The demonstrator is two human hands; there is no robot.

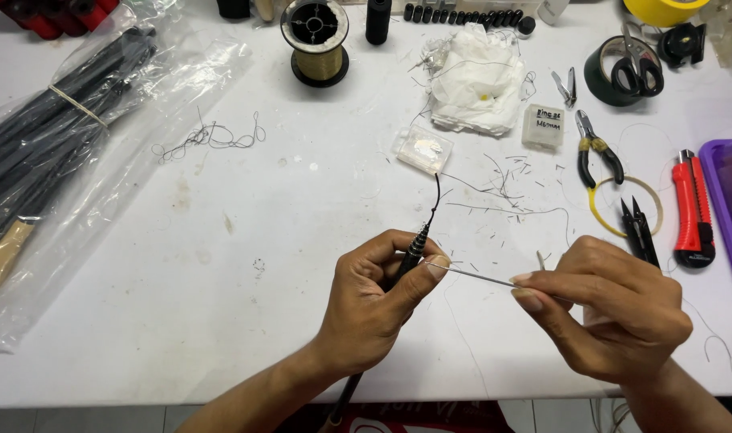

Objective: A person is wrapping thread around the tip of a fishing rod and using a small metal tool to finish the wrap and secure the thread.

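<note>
A thin black rod [415,250] is pinched near its tip by the fingers [423,271] of the left hand [370,309], above the white counter [221,305]. A fine needle [478,277] is gripped by the right hand [614,317], its point touching the rod. Winding or threading at the tip appears in hand; steady, fine alignment is called for next. Black snips [640,232] lie just beyond the right fingers.

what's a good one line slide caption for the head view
Left hand grips a thin black rod while right hand pinches a fine thread over a cluttered white table.
</note>
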